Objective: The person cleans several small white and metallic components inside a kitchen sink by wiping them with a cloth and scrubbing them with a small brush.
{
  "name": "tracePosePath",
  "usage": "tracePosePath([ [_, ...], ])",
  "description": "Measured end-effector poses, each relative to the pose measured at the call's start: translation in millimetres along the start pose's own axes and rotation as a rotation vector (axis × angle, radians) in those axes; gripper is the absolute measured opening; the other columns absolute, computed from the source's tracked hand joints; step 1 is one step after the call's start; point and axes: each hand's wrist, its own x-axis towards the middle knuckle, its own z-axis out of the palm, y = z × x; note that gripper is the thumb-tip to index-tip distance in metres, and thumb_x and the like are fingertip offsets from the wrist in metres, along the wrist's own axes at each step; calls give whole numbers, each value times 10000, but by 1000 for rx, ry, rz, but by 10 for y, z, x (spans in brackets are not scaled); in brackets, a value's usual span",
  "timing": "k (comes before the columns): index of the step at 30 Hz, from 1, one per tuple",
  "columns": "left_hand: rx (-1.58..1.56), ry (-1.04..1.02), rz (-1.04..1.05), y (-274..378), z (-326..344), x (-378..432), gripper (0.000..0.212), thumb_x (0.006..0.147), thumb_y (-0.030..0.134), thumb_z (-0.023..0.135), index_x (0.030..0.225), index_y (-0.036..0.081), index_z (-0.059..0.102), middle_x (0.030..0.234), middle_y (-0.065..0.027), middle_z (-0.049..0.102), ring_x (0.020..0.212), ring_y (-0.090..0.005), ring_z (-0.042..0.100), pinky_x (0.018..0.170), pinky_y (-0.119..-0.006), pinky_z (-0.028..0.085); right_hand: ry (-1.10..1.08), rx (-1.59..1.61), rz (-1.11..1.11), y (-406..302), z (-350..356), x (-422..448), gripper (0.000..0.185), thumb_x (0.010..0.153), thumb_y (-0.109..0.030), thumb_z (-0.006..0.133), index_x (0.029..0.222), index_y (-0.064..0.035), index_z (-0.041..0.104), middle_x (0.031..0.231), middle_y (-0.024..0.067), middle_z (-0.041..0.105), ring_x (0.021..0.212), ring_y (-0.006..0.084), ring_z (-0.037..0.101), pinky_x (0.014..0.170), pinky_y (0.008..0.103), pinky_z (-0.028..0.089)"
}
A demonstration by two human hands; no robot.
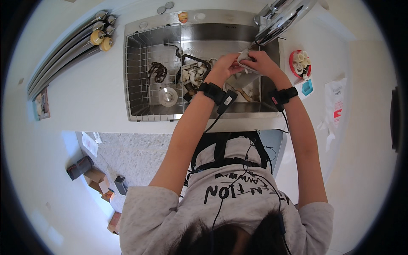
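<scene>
Both hands work over the right half of a stainless steel sink (220,32), just under the chrome faucet (280,24). A wet-looking grey cloth (244,58) is bunched between them. My right hand (264,63) pinches it from the right, thumb and fingers together. My left hand (224,67) grips it from the other side, its fingers partly hidden; whether anything is wrapped inside I cannot tell. Below the left wrist lies a heap of white plastic pipe fittings (195,74) and dark pieces, beside a bent black bar (194,58). A wooden-handled tool (244,95) rests on the basin floor.
A wire rack (137,68) covers the sink's left part, with a dark brown coiled cord (157,72) and drain strainer (168,97) there. A red bowl of white fittings (299,63), a blue tray (307,87) and a plastic bag (337,102) lie right. Metal tubes (73,47) lie left.
</scene>
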Motion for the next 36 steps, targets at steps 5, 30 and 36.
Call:
tracePosePath([
  [5, -143, -184, -81, -19, -224, 45, 171, 782, 169, 534, 880, 32, 508, 775, -81, 530, 734, -186, 527, 653, -305, 467, 52, 172, -126, -102, 53, -62, 160, 743, -141, 549, 818, 0, 537, 636, 165, 502, 538, 249, 458, 522, 288, 381],
  [30, -64, -88, -21, -23, -145, 84, 144, 793, 89, 492, 894, -11, 510, 874, -106, 535, 790, -224, 521, 701, -342, 461, 209, 212, 16, -55, 200, -243, 239, 735, -110, 558, 922, -20, 439, 779, 130, 548, 686, 250, 540, 606, 322, 415],
  [36, -342, -155, -260, -101, -217, 133, 203, 800, 103, 486, 956, -26, 471, 905, -125, 527, 823, -235, 520, 681, -323, 448, 538, 603, 112, 247, 419, -297, 146, 770, -118, 536, 867, -22, 483, 709, 51, 528, 658, 151, 494, 554, 269, 387],
])
